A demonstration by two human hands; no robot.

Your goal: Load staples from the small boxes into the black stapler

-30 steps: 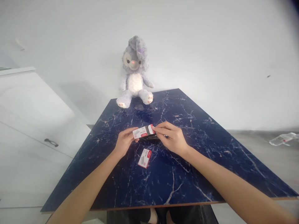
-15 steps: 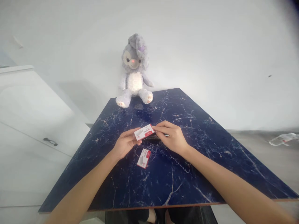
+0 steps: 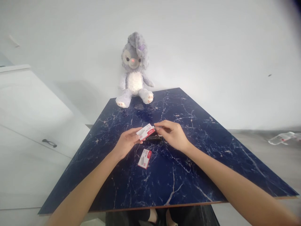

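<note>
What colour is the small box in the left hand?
The small box is white and red, seen in the head view.

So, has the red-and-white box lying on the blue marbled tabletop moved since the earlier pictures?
No; the red-and-white box holds its place against the forked white vein in the tabletop.

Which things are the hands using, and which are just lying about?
In use, probably:
held box, in the left hand, right hand at its end
second box
black object near the hands

Just lying about, seemingly:
plush toy
clear plastic thing
</note>
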